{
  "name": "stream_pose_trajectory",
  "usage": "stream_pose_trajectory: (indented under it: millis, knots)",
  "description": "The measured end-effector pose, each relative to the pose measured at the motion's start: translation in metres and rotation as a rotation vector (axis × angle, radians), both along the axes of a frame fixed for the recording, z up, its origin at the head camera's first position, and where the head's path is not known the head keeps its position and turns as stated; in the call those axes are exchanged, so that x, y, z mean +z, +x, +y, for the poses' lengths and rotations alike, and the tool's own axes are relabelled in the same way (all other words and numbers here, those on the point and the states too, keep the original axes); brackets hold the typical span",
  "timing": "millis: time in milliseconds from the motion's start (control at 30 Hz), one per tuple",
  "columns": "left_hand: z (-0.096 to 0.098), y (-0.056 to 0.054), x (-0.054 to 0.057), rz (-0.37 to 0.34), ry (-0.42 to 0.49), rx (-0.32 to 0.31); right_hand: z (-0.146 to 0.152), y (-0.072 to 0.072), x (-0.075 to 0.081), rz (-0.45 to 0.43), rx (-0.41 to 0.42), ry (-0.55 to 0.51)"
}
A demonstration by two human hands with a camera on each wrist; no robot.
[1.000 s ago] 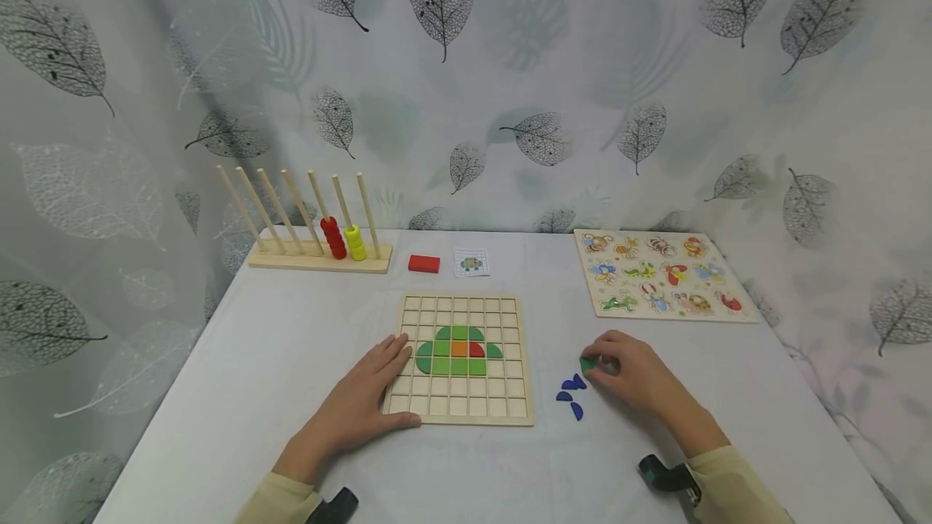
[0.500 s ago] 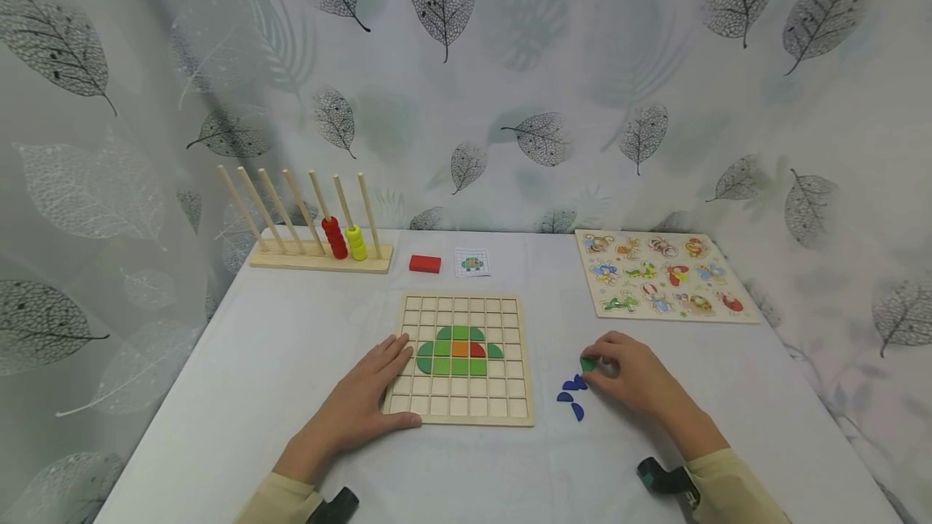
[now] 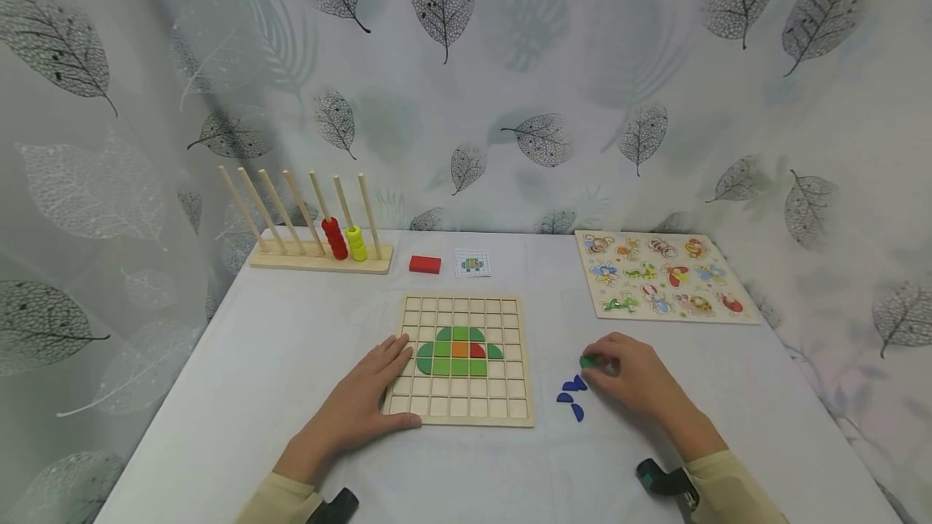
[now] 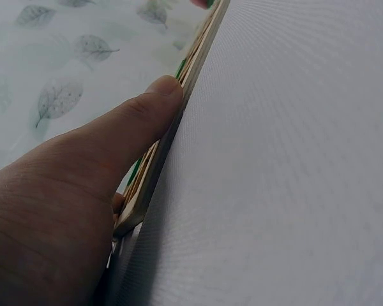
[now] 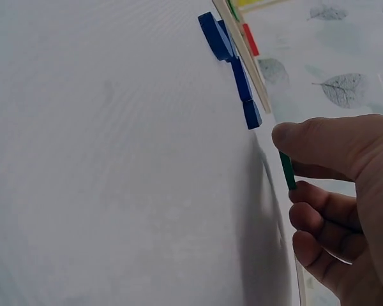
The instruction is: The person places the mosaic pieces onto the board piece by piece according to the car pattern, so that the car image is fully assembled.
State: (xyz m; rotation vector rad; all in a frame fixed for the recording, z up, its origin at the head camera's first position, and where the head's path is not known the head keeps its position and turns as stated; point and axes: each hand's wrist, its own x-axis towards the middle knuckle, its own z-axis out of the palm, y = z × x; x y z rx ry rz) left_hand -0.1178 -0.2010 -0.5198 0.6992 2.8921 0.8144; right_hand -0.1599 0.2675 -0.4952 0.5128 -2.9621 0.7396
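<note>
A square wooden grid board [image 3: 466,407] lies in the middle of the table. Green, orange and red pieces in its cells make a turtle-like shape. My left hand [image 3: 364,395] rests at the board's left side, fingers stretched along that edge and thumb on the near rim; the left wrist view shows the thumb [image 4: 131,118] lying over this rim. To the right of the board, my right hand [image 3: 637,374] pinches a small green piece [image 5: 287,171] between thumb and fingertips. Several blue rounded pieces [image 3: 565,398] lie just left of these fingertips.
Behind the board are a red block [image 3: 425,264] and a small pattern card [image 3: 472,264]. A wooden peg stand [image 3: 318,260] with red and yellow beads stands back left. An insect picture puzzle board [image 3: 658,273] lies back right. A leaf-print curtain [image 3: 466,103] hangs behind the table.
The green piece has tilted slightly in the right fingertips. The hands, the board and the blue pieces stay where they were.
</note>
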Motion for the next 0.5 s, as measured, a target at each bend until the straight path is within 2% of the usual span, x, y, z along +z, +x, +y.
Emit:
stream_pose_trajectory:
  millis: [167,500]
  knots:
    - [0.001,0.000,0.002,-0.015,-0.003,0.001,-0.003,0.001,0.004,0.076,0.014,-0.005]
    - [0.001,0.000,0.000,-0.007,-0.003,0.003,-0.019,0.006,0.019,0.137,0.047,-0.041]
